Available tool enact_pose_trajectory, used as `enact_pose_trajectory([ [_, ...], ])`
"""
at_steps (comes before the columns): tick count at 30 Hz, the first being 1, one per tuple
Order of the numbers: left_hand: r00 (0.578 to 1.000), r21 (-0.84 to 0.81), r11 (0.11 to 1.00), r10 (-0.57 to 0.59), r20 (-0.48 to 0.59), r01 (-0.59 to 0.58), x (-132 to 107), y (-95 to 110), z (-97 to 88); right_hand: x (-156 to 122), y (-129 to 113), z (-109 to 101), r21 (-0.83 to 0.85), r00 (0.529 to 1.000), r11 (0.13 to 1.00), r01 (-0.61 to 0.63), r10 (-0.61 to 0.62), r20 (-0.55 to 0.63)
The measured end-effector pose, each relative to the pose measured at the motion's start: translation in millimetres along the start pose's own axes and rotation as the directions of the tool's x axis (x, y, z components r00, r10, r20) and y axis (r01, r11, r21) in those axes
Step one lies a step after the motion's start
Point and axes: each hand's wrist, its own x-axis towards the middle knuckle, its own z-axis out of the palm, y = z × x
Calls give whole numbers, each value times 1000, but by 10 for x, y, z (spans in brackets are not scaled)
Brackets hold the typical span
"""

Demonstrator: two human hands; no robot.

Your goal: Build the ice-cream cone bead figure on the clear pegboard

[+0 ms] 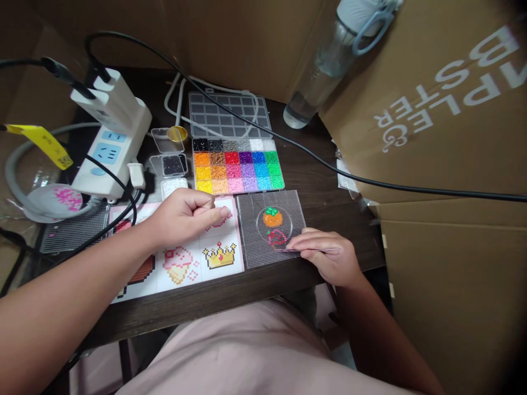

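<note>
My right hand (325, 255) pinches thin tweezers (313, 250), their tip at a red bead figure (276, 238) on the clear pegboard (251, 252). An orange bead figure with a green top (272, 217) sits just above it on the same board. My left hand (187, 215) rests in a loose fist on the pattern sheet (222, 255), over the pictures of a cupcake and a crown; whether it holds anything is hidden. The open bead box (234, 164) with coloured compartments lies just beyond both hands.
A white power strip (111, 142) with plugs and black cables stands at the left. Small clear boxes (173, 163) lie beside the bead box. A second pegboard (74, 230) lies at the left, a water bottle (325, 60) at the back, cardboard walls (444, 142) around and to the right.
</note>
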Motion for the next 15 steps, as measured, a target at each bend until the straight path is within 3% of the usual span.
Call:
enact_pose_trajectory([
  [11, 999, -1, 999, 33, 5, -33, -6, -55, 13, -10, 1, -17, 45, 999, 998, -31, 32, -22],
  [15, 987, -8, 987, 160, 3, -160, -48, 60, -63, -34, -2, -41, 39, 995, 996, -86, 88, -41],
])
